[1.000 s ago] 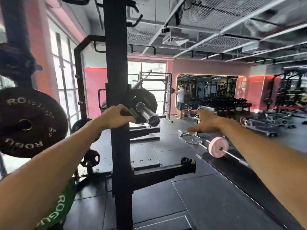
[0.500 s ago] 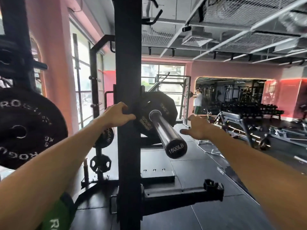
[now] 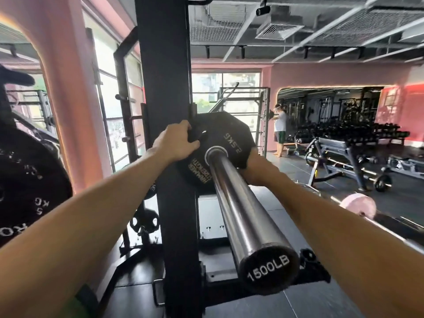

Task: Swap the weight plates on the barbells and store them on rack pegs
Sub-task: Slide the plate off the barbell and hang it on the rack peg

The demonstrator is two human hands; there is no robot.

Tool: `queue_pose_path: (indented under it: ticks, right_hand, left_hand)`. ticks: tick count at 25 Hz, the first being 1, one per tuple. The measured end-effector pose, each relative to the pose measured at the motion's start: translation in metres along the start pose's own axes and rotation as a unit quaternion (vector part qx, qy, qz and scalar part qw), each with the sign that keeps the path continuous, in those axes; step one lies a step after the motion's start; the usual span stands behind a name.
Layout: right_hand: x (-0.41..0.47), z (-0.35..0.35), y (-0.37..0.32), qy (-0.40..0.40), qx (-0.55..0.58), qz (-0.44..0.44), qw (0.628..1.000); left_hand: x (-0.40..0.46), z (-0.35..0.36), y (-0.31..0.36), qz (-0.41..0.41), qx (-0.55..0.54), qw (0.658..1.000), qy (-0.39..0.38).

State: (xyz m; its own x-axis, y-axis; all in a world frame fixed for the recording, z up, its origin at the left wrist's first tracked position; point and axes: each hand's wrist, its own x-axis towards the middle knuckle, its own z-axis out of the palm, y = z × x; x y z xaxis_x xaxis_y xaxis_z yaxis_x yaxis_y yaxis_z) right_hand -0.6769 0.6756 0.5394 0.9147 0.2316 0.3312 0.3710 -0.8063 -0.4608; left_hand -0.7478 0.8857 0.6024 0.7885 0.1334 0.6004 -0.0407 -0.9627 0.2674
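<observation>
A chrome barbell sleeve [image 3: 241, 214] points straight at me, its end cap marked 1500LB. A black 2.5 kg plate [image 3: 226, 134] sits at the sleeve's inner end, close to the black rack upright [image 3: 166, 88]. My left hand [image 3: 176, 142] grips the plate's upper left edge, fingers curled over it. On the lower right edge of the plate is my right hand [image 3: 255, 169], with its fingers hidden behind the plate. A large black 5 kg plate [image 3: 29, 191] hangs on a peg at the far left.
A small black plate [image 3: 145, 222] hangs low on the rack, left of the upright. A pink plate [image 3: 359, 206] on a floor bar lies to the right. A bench [image 3: 339, 154] and a standing person [image 3: 280, 129] are further back.
Both hands moved forward onto the 2.5 kg plate: the left left the upright, the right came in from open air. My view came closer to the sleeve.
</observation>
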Motion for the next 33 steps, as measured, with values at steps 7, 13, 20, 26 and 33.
queue_pose_path:
  ticks: [7, 13, 20, 26, 33]
  right_hand:
    - [0.006, 0.000, -0.005, 0.043, 0.054, 0.005, 0.998]
    - [0.005, -0.017, -0.003, 0.053, 0.102, -0.047, 0.992]
    - [-0.031, -0.028, -0.008, 0.095, 0.054, -0.046, 0.993]
    - [-0.099, -0.057, -0.012, 0.096, 0.021, -0.062, 0.993]
    - [-0.220, -0.100, -0.025, 0.108, 0.002, -0.076, 0.991]
  left_hand:
    - [0.011, 0.010, 0.005, 0.002, 0.079, 0.997, 0.019]
    - [-0.013, 0.006, 0.004, -0.091, -0.001, 0.995, -0.045]
    - [-0.058, 0.000, 0.007, -0.113, -0.108, 0.987, -0.038]
    - [-0.110, -0.031, 0.029, -0.069, -0.049, 0.996, -0.002]
    - [-0.210, -0.086, 0.071, -0.031, -0.064, 0.997, 0.025]
